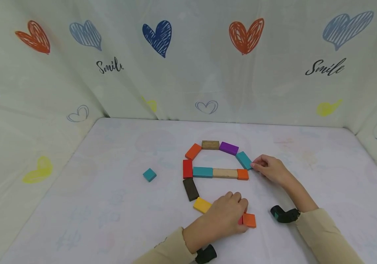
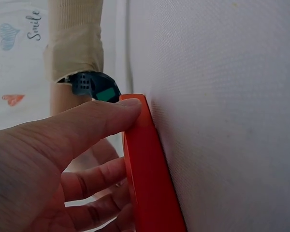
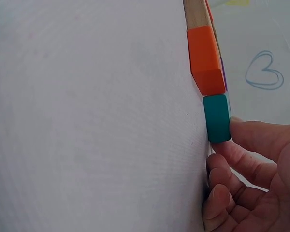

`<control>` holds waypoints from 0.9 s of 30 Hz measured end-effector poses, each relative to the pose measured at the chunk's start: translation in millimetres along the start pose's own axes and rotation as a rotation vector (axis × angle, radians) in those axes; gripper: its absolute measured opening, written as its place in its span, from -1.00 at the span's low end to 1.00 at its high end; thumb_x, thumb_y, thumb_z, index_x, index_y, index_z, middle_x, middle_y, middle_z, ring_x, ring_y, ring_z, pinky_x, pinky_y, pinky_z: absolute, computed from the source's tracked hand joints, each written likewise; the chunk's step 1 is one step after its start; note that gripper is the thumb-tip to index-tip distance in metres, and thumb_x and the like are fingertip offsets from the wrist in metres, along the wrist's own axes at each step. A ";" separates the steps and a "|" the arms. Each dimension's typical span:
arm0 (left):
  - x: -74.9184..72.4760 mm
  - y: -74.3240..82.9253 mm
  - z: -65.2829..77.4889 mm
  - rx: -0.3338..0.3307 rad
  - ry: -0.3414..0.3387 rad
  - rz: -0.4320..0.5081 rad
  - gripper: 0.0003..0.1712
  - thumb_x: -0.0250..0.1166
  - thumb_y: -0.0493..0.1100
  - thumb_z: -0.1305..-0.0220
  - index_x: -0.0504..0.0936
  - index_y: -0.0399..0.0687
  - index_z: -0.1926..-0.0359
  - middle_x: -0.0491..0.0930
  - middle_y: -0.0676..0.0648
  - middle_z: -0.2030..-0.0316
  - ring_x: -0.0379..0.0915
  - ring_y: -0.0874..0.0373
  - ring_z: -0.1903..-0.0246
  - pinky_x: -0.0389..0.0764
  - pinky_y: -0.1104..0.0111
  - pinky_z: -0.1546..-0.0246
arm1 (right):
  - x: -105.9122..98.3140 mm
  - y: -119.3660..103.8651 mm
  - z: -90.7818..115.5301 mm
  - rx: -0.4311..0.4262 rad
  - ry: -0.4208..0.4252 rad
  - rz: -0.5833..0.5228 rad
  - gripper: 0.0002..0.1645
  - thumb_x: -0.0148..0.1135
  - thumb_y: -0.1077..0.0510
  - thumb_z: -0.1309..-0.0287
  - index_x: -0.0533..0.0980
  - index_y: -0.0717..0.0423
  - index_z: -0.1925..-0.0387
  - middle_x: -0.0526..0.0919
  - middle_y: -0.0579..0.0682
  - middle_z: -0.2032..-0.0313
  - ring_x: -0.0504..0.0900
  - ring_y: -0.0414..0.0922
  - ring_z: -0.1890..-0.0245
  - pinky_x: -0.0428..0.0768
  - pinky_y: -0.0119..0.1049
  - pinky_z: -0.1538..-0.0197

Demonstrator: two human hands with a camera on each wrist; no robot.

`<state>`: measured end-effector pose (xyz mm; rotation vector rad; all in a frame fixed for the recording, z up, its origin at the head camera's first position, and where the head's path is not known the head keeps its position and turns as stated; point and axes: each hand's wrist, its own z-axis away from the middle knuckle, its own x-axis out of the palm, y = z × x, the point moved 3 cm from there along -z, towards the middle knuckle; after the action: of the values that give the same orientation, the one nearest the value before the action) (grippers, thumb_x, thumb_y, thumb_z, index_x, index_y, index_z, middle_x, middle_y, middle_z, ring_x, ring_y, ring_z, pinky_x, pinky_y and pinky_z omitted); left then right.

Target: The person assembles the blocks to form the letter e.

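Observation:
In the head view, my right hand (image 1: 271, 169) pinches the lower end of a teal block (image 1: 244, 160) between thumb and forefinger. The right wrist view shows this teal block (image 3: 216, 118) just beside an orange block (image 3: 207, 60). My left hand (image 1: 225, 214) reaches over the near end of the row, its thumb and fingers around a red block (image 1: 240, 220), mostly hidden under it. Up close, the thumb touches the end of the red block (image 2: 152, 179). A small orange block (image 1: 249, 220) adjoins it, and a yellow block (image 1: 202, 205) shows left of the hand.
An orange (image 1: 193, 151), a wooden (image 1: 210, 145) and a purple block (image 1: 229, 148) form an arc on the white table (image 1: 109, 157). Red (image 1: 187, 169) and dark brown (image 1: 191, 189) blocks continue it downward. A teal block (image 1: 203, 172) begins a crossbar. A teal cube (image 1: 149, 175) lies apart.

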<state>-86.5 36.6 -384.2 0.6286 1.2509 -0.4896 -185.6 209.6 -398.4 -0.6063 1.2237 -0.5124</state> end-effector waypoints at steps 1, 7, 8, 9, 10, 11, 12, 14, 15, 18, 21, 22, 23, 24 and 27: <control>-0.1 -0.1 0.2 0.002 0.001 -0.002 -0.58 0.34 0.26 -0.02 0.51 0.15 0.23 0.34 0.15 0.40 0.19 0.33 0.39 0.28 0.57 0.43 | -0.2 -0.2 0.2 0.001 -0.001 0.001 -0.60 0.10 0.02 -0.26 0.43 0.32 0.11 0.45 -0.01 0.48 0.40 -0.14 0.45 0.40 -0.42 0.42; -1.2 -2.1 4.2 0.021 0.015 -0.007 -0.49 0.32 0.30 0.01 0.51 0.19 0.10 0.37 0.15 0.31 0.21 0.34 0.35 0.33 0.59 0.38 | 0.4 -1.3 0.4 -0.004 -0.002 -0.005 -0.59 0.09 0.02 -0.27 0.43 0.33 0.12 0.45 0.00 0.47 0.39 -0.14 0.45 0.40 -0.41 0.42; -1.8 -2.7 5.2 0.026 0.020 -0.004 -0.47 0.32 0.31 0.01 0.51 0.20 0.07 0.38 0.15 0.29 0.22 0.34 0.33 0.35 0.60 0.37 | 0.5 -1.2 0.3 -0.005 -0.002 -0.006 -0.59 0.10 0.02 -0.27 0.43 0.33 0.12 0.45 0.00 0.47 0.39 -0.14 0.45 0.40 -0.41 0.42; -2.6 -3.7 6.0 0.028 0.026 -0.001 -0.46 0.31 0.31 0.01 0.51 0.20 0.05 0.39 0.15 0.27 0.23 0.34 0.32 0.36 0.60 0.35 | 0.5 -1.0 0.4 -0.005 -0.003 -0.007 -0.59 0.10 0.02 -0.26 0.43 0.33 0.12 0.45 0.00 0.48 0.39 -0.14 0.45 0.40 -0.41 0.42; -3.8 -4.9 6.9 0.031 0.032 0.005 -0.45 0.31 0.31 0.00 0.51 0.20 0.03 0.40 0.15 0.26 0.24 0.35 0.31 0.38 0.61 0.33 | 0.4 -0.6 0.3 -0.003 -0.002 -0.004 -0.59 0.10 0.02 -0.26 0.43 0.33 0.12 0.45 -0.01 0.48 0.39 -0.14 0.45 0.40 -0.42 0.42; -5.3 -6.2 8.1 0.033 0.040 0.014 -0.45 0.31 0.30 0.00 0.51 0.20 0.02 0.41 0.15 0.24 0.25 0.35 0.30 0.39 0.61 0.32 | 0.2 -0.2 0.2 -0.002 -0.002 -0.003 -0.59 0.10 0.02 -0.26 0.43 0.33 0.11 0.45 -0.01 0.48 0.39 -0.14 0.45 0.40 -0.42 0.42; -7.0 -7.9 9.4 0.035 0.051 0.027 -0.46 0.32 0.28 -0.01 0.51 0.20 0.01 0.42 0.15 0.24 0.27 0.35 0.29 0.40 0.61 0.30 | 0.1 0.4 0.0 0.001 -0.002 -0.001 -0.60 0.10 0.02 -0.26 0.43 0.32 0.11 0.45 -0.01 0.48 0.39 -0.14 0.45 0.40 -0.42 0.42; -10.9 -12.4 12.4 0.031 0.071 0.062 -0.49 0.33 0.22 -0.04 0.52 0.18 0.01 0.43 0.14 0.23 0.28 0.35 0.27 0.41 0.61 0.29 | 0.2 1.3 -0.5 0.004 -0.002 0.000 -0.60 0.10 0.02 -0.26 0.43 0.32 0.11 0.45 -0.01 0.48 0.39 -0.14 0.45 0.40 -0.42 0.41; -13.2 -15.4 14.1 0.025 0.080 0.084 -0.51 0.34 0.19 -0.04 0.52 0.17 0.02 0.44 0.13 0.21 0.29 0.34 0.26 0.41 0.61 0.29 | 0.6 1.6 -1.0 0.003 -0.003 -0.002 -0.60 0.10 0.02 -0.26 0.43 0.32 0.11 0.45 0.00 0.48 0.39 -0.13 0.45 0.41 -0.41 0.41; -19.7 -25.9 20.0 -0.008 0.102 0.150 -0.57 0.35 0.10 -0.09 0.52 0.14 0.02 0.45 0.11 0.18 0.32 0.33 0.22 0.44 0.61 0.26 | 1.6 2.1 -1.9 0.004 0.000 -0.003 -0.59 0.11 0.02 -0.26 0.43 0.32 0.11 0.46 0.01 0.47 0.40 -0.13 0.44 0.41 -0.41 0.40; -25.7 -38.9 27.2 -0.063 0.126 0.217 -0.61 0.34 0.04 -0.12 0.52 0.12 0.03 0.45 0.10 0.15 0.35 0.30 0.14 0.49 0.58 0.22 | 2.0 2.1 -2.6 0.004 0.003 -0.001 -0.60 0.10 0.03 -0.26 0.43 0.33 0.11 0.46 0.01 0.46 0.40 -0.12 0.43 0.42 -0.40 0.39; -27.4 -43.5 29.8 -0.081 0.139 0.234 -0.62 0.34 0.02 -0.13 0.52 0.11 0.03 0.46 0.09 0.14 0.36 0.29 0.13 0.50 0.56 0.20 | 1.8 2.3 -2.7 0.006 0.004 0.001 -0.60 0.10 0.03 -0.26 0.43 0.32 0.11 0.46 0.01 0.46 0.40 -0.12 0.43 0.42 -0.40 0.39; -29.2 -48.5 32.5 -0.099 0.153 0.250 -0.63 0.33 0.00 -0.13 0.52 0.10 0.04 0.46 0.09 0.14 0.37 0.29 0.12 0.51 0.55 0.18 | 1.5 2.3 -2.6 0.008 0.005 0.003 -0.61 0.10 0.03 -0.26 0.43 0.32 0.11 0.46 0.01 0.46 0.40 -0.12 0.43 0.42 -0.40 0.39; -30.6 -53.7 35.2 -0.117 0.169 0.268 -0.65 0.33 -0.02 -0.14 0.52 0.09 0.04 0.46 0.09 0.14 0.37 0.28 0.11 0.52 0.53 0.18 | 1.3 2.5 -2.5 0.007 0.005 0.004 -0.61 0.10 0.04 -0.26 0.43 0.32 0.11 0.46 0.01 0.46 0.40 -0.12 0.43 0.42 -0.40 0.39; -34.3 -69.4 43.9 -0.176 0.228 0.298 -0.68 0.33 -0.06 -0.14 0.54 0.07 0.06 0.48 0.08 0.14 0.39 0.27 0.13 0.54 0.50 0.17 | 0.9 2.3 -1.5 0.004 0.006 0.008 -0.60 0.10 0.04 -0.26 0.43 0.32 0.11 0.46 0.01 0.45 0.40 -0.12 0.43 0.41 -0.39 0.38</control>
<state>-109.3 -44.1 -354.5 0.7203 1.3684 -0.0595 -186.8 210.4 -400.9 -0.5970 1.2304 -0.5102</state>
